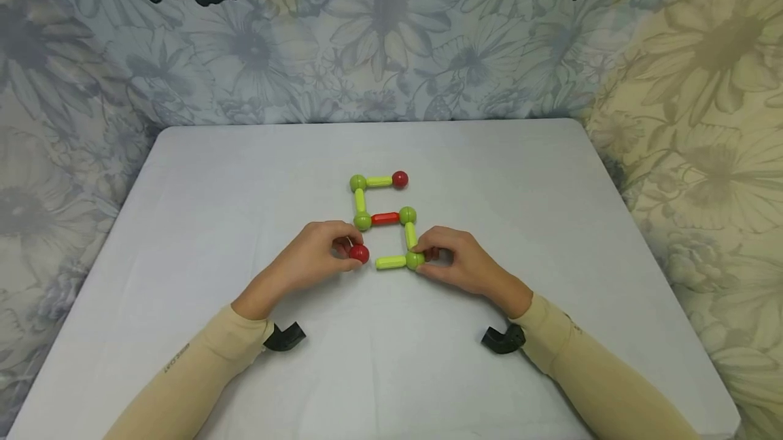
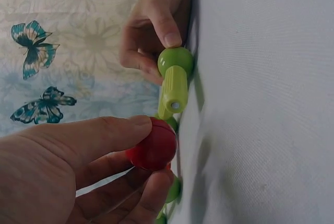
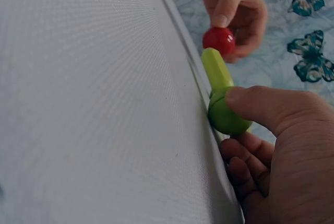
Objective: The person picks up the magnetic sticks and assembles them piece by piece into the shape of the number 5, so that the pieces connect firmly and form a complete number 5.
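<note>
My left hand pinches a red ball between thumb and fingers. A short gap parts the ball from the free end of a yellow-green rod, whose tip shows a small metal disc in the left wrist view. The rod's other end joins a green ball, which my right hand grips with the thumb on one side and fingers on the other. From that ball the joined chain runs up through a yellow-green rod, a green ball and a red rod to more pieces.
The chain's far part has two green balls, yellow-green rods and a red end ball. All lies on a white table. Black curved pieces sit at both sleeve cuffs. Flowered cloth hangs behind.
</note>
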Action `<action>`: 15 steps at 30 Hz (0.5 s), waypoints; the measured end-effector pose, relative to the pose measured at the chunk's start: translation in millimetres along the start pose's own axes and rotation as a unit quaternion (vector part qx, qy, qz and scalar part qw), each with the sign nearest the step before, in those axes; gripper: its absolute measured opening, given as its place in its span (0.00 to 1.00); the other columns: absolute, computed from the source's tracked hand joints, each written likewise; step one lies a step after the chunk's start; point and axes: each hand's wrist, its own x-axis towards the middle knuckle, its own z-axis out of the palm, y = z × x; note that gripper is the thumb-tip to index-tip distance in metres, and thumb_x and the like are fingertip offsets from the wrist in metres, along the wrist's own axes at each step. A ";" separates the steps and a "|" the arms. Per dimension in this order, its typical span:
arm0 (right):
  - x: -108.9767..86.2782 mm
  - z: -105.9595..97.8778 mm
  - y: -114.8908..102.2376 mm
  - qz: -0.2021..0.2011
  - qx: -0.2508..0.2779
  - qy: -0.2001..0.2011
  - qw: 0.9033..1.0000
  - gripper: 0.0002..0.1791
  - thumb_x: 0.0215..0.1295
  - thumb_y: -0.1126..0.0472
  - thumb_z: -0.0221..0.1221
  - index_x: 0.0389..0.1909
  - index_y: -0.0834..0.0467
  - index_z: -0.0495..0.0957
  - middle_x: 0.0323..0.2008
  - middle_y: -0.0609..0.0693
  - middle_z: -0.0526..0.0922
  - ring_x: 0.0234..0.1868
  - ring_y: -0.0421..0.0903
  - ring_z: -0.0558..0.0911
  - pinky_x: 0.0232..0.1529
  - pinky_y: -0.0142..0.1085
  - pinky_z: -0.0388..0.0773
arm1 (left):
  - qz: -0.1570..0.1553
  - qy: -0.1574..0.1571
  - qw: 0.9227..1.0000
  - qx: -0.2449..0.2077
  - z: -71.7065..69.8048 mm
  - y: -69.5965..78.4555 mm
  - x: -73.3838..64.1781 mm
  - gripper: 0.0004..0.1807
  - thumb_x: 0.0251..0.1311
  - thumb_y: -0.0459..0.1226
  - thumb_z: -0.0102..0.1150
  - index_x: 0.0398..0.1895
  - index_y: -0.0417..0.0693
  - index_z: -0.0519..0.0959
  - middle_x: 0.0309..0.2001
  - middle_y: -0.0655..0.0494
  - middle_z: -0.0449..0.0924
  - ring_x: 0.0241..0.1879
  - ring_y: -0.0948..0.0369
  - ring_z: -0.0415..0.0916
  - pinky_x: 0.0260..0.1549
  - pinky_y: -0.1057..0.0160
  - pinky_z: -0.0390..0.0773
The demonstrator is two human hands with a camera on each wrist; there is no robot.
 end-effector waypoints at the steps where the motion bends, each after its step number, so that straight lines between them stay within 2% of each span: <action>1: 0.0 0.1 -0.2 0.001 -0.001 0.000 1.000 0.17 0.61 0.68 0.78 0.49 0.51 0.88 0.44 0.40 0.85 0.41 0.43 0.80 0.42 0.37 0.80 | -0.002 -0.005 1.000 0.002 0.6 -0.4 -0.3 0.15 0.60 0.33 0.80 0.49 0.49 0.88 0.40 0.63 0.84 0.40 0.60 0.81 0.44 0.57 0.82; 9: -1.0 1.5 0.9 0.004 0.005 -0.001 1.000 0.17 0.62 0.68 0.78 0.49 0.51 0.89 0.44 0.41 0.86 0.40 0.43 0.81 0.41 0.39 0.80 | -0.012 -0.020 1.000 -0.001 7.3 -4.4 -0.5 0.14 0.60 0.33 0.80 0.47 0.50 0.87 0.39 0.63 0.84 0.38 0.61 0.80 0.42 0.58 0.82; 15: -0.2 1.6 -1.1 0.004 0.017 0.010 1.000 0.19 0.59 0.70 0.80 0.48 0.52 0.89 0.44 0.44 0.86 0.40 0.48 0.82 0.41 0.43 0.80 | 0.000 -0.025 1.000 0.001 10.4 -6.4 1.5 0.14 0.60 0.33 0.81 0.46 0.50 0.87 0.38 0.63 0.84 0.37 0.62 0.80 0.42 0.59 0.83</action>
